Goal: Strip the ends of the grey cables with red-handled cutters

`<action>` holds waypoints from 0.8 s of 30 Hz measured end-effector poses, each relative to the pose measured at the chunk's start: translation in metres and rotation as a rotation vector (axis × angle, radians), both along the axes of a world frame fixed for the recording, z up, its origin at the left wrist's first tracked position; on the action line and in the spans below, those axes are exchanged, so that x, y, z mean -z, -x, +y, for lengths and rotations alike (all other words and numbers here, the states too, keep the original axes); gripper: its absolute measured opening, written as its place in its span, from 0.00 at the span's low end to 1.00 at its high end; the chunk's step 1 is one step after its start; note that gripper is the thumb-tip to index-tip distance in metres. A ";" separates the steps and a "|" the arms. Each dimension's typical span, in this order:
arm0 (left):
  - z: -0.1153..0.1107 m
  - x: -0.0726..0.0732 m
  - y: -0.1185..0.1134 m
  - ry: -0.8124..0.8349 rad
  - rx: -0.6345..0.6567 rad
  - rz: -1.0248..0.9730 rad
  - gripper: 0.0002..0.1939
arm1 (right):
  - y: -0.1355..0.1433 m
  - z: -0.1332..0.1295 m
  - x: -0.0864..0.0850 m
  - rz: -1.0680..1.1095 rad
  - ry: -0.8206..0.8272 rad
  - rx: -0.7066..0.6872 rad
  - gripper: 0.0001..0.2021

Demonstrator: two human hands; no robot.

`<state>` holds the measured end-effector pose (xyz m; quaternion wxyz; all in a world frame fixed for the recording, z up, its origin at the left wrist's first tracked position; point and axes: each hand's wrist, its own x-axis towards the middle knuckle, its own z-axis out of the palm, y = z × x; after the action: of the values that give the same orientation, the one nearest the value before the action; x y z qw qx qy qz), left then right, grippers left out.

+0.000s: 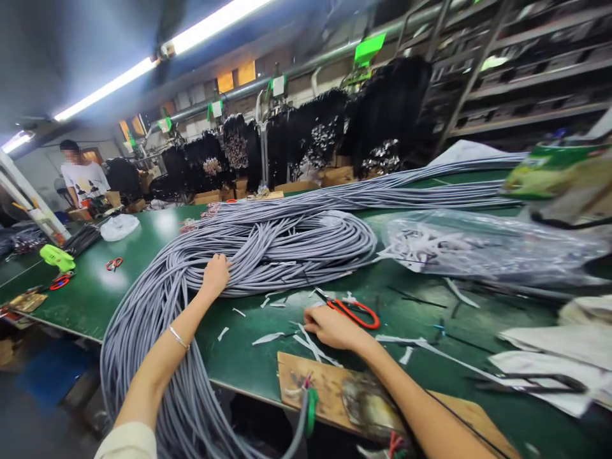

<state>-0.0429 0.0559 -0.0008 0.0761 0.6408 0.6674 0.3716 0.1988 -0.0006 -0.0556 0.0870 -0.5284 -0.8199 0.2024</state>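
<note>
1. Left hand (pixel 217 275): lowered onto the grey cables (pixel 282 245), fingers curled down over the near side of the bundle and clamped on some strands. Fingertips hidden; number of strands held cannot be told. Silver bracelet (pixel 178 338) on this wrist.
2. Right hand (pixel 329 324): low over the tabletop (pixel 234 354), well apart from the left and clear of the cables. Fingers bent inward, nearly closed; cannot tell whether anything is pinched between them.
3. Nearest to right hand: red-handled scissors (pixel 344 311), lying just beyond the knuckles, and white strips (pixel 313 347) scattered beside and below the fingers.
4. Grey cables: looped in a thick coil across the middle of the tabletop. One part drops over the front edge beside the left forearm; another runs along the back toward the right.
5. Wooden board (pixel 320 376): at the front edge, on the near side of the right hand.
6. Clear plastic bag (pixel 478 245): lying right of the coil, pale pieces inside.
</note>
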 end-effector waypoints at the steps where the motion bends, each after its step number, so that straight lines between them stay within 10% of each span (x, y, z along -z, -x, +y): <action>1: 0.002 -0.004 0.002 -0.031 -0.016 -0.049 0.05 | 0.000 0.001 0.000 -0.006 -0.010 0.014 0.08; 10: -0.023 -0.078 0.069 -0.276 -0.147 -0.601 0.22 | 0.001 0.002 -0.002 0.009 -0.074 0.130 0.09; 15: -0.078 -0.077 0.076 -0.226 -0.027 -0.664 0.20 | -0.002 -0.001 -0.007 0.080 -0.107 0.232 0.11; 18: -0.116 -0.051 0.058 -0.089 0.099 -0.499 0.11 | 0.000 -0.001 -0.012 0.174 -0.137 0.272 0.16; 24: -0.177 -0.025 0.049 0.285 0.390 0.642 0.16 | 0.025 0.008 -0.009 0.361 -0.041 0.089 0.25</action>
<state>-0.0919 -0.1209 0.0247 0.0210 0.8220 0.5680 0.0345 0.1735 0.0070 -0.0464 0.2526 -0.5174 -0.7707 0.2730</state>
